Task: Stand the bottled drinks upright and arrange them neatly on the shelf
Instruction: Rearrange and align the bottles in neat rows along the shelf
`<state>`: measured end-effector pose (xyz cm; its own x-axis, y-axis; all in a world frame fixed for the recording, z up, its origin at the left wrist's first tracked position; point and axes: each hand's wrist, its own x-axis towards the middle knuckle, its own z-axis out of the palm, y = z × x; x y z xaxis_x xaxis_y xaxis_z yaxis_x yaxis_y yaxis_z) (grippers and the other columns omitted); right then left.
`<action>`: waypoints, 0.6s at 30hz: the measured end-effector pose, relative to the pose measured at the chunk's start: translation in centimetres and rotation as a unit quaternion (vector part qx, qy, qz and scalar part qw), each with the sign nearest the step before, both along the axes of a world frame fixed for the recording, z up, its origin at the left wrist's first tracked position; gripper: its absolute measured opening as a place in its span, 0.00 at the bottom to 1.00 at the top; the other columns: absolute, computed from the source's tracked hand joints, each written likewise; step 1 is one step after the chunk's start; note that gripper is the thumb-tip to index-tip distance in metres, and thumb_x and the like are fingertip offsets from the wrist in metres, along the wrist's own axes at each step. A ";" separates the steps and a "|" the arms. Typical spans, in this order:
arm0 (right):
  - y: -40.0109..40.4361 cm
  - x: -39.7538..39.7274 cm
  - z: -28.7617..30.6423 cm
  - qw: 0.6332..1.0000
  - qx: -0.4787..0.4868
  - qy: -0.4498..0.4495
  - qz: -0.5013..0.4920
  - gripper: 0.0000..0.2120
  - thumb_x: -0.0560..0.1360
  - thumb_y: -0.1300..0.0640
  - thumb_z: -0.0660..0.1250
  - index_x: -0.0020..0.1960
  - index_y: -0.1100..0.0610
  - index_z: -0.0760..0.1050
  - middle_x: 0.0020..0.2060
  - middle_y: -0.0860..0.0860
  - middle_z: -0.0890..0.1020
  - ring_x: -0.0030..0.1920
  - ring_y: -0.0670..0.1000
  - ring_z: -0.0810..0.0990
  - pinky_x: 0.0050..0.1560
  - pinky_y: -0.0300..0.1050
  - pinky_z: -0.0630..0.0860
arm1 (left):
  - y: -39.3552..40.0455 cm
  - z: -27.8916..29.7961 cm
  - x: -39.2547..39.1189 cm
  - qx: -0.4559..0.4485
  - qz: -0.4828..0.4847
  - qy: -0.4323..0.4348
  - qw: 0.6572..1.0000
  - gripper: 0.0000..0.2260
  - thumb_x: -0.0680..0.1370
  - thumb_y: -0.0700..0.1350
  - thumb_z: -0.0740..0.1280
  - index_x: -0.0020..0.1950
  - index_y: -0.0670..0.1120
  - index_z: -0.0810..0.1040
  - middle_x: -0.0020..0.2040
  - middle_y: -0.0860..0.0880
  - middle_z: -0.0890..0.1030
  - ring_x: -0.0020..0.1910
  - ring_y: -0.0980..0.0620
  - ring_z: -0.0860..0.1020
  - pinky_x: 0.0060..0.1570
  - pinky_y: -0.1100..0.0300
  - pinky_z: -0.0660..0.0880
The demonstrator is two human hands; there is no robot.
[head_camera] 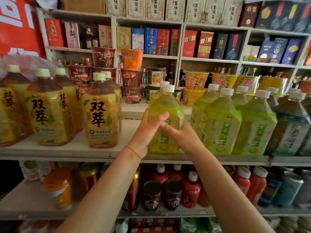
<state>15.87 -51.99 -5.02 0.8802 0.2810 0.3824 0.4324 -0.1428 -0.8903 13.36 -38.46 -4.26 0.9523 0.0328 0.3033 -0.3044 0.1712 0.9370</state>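
A green tea bottle [165,106] with a white cap stands upright near the front edge of the white shelf [94,151]. My left hand [148,127] grips its left side, thumb across the front. My right hand [180,133] holds its lower right side; the fingers of both hands meet on the label. A second green bottle stands right behind it. More upright green bottles [220,121] line the shelf to the right. Amber tea bottles [101,111] stand upright to the left.
Dark-labelled bottles [292,125] stand at the far right of the same shelf. Instant noodle cups [132,76] are stacked behind. Cans and red bottles [190,189] fill the shelf below. Boxed liquor lines the back wall. A bare gap lies between amber and green bottles.
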 end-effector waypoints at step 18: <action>-2.0 -1.9 4.2 0.786 -0.392 -0.373 -0.300 0.28 0.77 0.31 0.53 0.72 0.43 0.67 0.59 0.58 0.77 0.63 0.60 0.73 0.73 0.68 0.56 | -4.7 1.0 0.4 -0.036 0.038 0.064 0.997 0.21 0.84 0.64 0.50 0.59 0.60 0.80 0.52 0.54 0.87 0.58 0.53 0.83 0.55 0.53 0.79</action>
